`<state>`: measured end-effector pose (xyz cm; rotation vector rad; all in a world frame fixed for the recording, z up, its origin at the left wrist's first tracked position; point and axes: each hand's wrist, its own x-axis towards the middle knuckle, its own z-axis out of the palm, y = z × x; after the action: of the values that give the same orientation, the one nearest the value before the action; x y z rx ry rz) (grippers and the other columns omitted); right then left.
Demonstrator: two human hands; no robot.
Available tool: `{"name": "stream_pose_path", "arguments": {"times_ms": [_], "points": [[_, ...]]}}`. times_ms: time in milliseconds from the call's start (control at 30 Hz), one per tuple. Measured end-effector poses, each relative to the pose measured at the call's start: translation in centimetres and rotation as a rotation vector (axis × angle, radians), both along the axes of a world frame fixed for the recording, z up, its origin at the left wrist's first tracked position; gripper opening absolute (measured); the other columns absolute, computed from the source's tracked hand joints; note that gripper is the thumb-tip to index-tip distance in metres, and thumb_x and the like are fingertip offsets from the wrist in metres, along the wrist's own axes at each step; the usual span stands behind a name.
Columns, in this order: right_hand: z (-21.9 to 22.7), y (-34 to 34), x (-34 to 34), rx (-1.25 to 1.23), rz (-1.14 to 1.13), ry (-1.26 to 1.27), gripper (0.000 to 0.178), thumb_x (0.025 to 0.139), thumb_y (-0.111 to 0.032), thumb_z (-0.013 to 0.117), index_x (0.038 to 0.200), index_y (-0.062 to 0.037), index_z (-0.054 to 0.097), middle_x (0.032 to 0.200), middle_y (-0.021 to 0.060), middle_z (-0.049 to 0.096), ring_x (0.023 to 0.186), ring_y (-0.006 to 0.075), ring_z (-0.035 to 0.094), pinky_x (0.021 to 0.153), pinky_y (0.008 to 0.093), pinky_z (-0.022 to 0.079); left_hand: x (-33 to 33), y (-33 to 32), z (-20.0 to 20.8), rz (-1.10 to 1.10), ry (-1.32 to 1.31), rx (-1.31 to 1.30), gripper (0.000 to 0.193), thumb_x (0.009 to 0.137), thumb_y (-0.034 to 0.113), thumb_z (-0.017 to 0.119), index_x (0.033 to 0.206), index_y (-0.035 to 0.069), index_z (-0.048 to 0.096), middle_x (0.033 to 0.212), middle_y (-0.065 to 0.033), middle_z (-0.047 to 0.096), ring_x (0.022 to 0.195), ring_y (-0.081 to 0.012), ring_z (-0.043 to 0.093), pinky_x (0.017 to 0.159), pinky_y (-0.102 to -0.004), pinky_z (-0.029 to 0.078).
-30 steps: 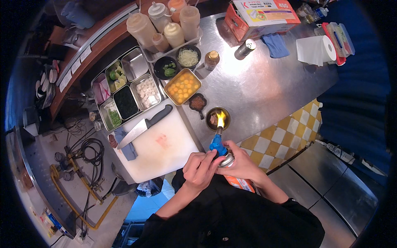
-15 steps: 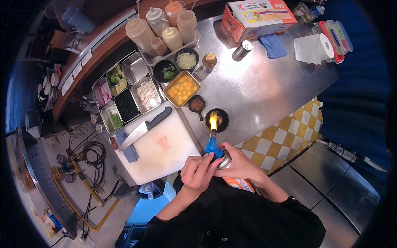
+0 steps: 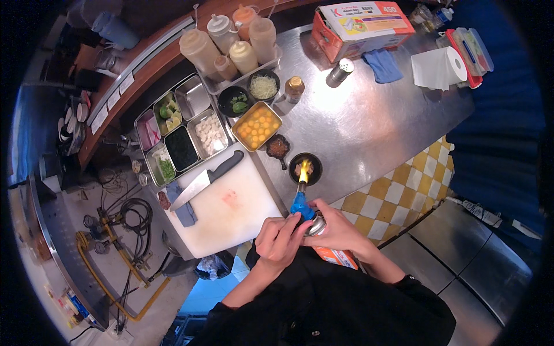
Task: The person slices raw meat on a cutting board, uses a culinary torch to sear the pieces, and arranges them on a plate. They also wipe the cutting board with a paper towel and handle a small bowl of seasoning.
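Observation:
A blue-headed gas torch [image 3: 302, 209] on an orange and white canister points away from me, its yellow flame over a small black bowl [image 3: 313, 180]. Pinkish-brown pieces, perhaps meat, lie in the bowl. My right hand [image 3: 339, 230] wraps round the canister's top. At the back of the torch head, my left hand [image 3: 278, 237] is closed, its fingertips pinched at the control. Left of the bowl sits a small dark dish of reddish-brown seasoning [image 3: 278, 148]. A knife [image 3: 209, 180] lies on the white cutting board [image 3: 236, 225], its blade partly over a folded blue cloth [image 3: 183, 212].
Beyond the board stand a metal tray of egg yolks [image 3: 257, 126] and several metal containers of ingredients [image 3: 182, 149]. Squeeze bottles [image 3: 199, 51] fill a rack at the back. A glass bottle [image 3: 294, 89], a shaker [image 3: 340, 72], a cardboard box [image 3: 362, 29] and a paper roll [image 3: 438, 68] stand on the steel counter.
The flame now leans slightly right and shows more of the pieces in the bowl. The whole view has shifted a little; both hands keep their hold on the torch.

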<state>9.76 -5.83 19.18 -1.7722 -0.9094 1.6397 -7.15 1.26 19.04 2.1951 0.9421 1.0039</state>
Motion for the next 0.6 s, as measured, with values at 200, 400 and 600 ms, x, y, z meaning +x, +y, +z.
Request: {"name": "stream_pose_path", "arguments": {"times_ms": [200, 400, 600], "points": [[0.3, -0.3, 0.2, -0.019, 0.016, 0.006, 0.087, 0.07, -0.04, 0.093, 0.136, -0.0007, 0.052, 0.123, 0.0246, 0.069, 0.114, 0.0365, 0.07, 0.099, 0.0423, 0.053, 0.3, -0.3, 0.5, -0.041, 0.012, 0.048, 0.038, 0.067, 0.005, 0.094, 0.1, -0.001, 0.077, 0.08, -0.0091, 0.067, 0.069, -0.0237, 0.066, 0.059, -0.0333, 0.053], [-0.5, -3.5, 2.6, 0.07, 0.015, 0.0, 0.09, 0.067, -0.037, 0.095, 0.137, -0.0008, 0.052, 0.126, 0.0237, 0.068, 0.12, 0.035, 0.067, 0.103, 0.0423, 0.051, 1.1, 1.8, 1.8, -0.568, 0.025, 0.1, 0.035, 0.075, 0.001, 0.078, 0.109, -0.007, 0.073, 0.101, -0.0146, 0.069, 0.086, -0.0265, 0.069, 0.072, -0.0353, 0.058], [-0.4, -7.0, 6.6, 0.148, -0.034, -0.068, 0.09, 0.065, -0.028, 0.096, 0.139, 0.0009, 0.053, 0.121, 0.0159, 0.069, 0.114, 0.0286, 0.067, 0.102, 0.0391, 0.051, 3.5, -0.1, 4.2, -0.785, -0.051, 0.273, 0.038, 0.079, 0.005, 0.071, 0.116, -0.008, 0.071, 0.11, -0.0163, 0.071, 0.095, -0.0265, 0.071, 0.079, -0.0337, 0.06]]}}
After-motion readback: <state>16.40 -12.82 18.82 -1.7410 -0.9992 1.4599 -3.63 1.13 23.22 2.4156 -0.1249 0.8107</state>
